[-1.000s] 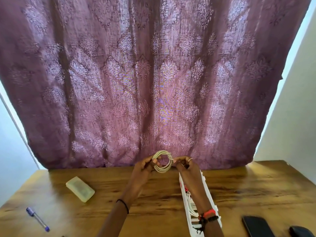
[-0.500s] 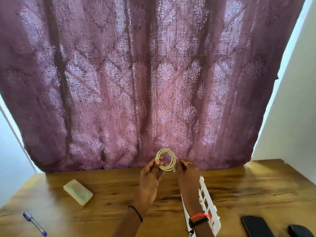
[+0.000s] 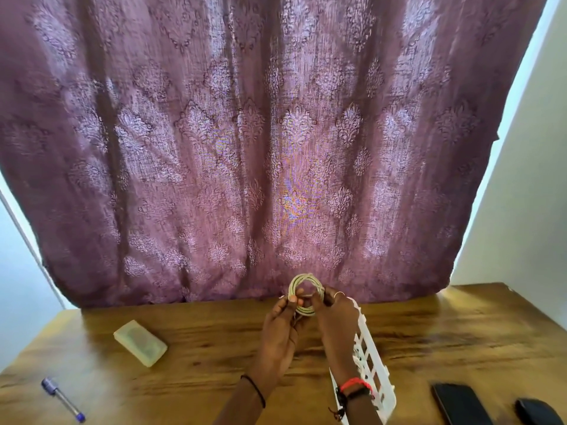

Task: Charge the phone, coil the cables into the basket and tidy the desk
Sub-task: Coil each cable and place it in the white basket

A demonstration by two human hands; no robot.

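A white cable wound into a small coil [image 3: 306,285] is held up above the wooden desk [image 3: 214,342], in front of the curtain's lower edge. My left hand [image 3: 280,328] pinches the coil's left side between thumb and fingers. My right hand [image 3: 336,320] grips its right side. A white slatted plastic basket [image 3: 372,368] stands on the desk just under and behind my right forearm, partly hidden by it. A black phone [image 3: 458,403] lies flat near the desk's front right.
A pale rectangular case [image 3: 140,342] lies at the left of the desk, and a pen with a purple cap [image 3: 63,399] near the front left. A dark rounded object [image 3: 537,412] sits right of the phone. A maroon curtain [image 3: 245,148] hangs behind the desk.
Both hands have drawn closer together on the coil and sunk slightly. The view has tilted, so the basket shows more beside my right forearm.
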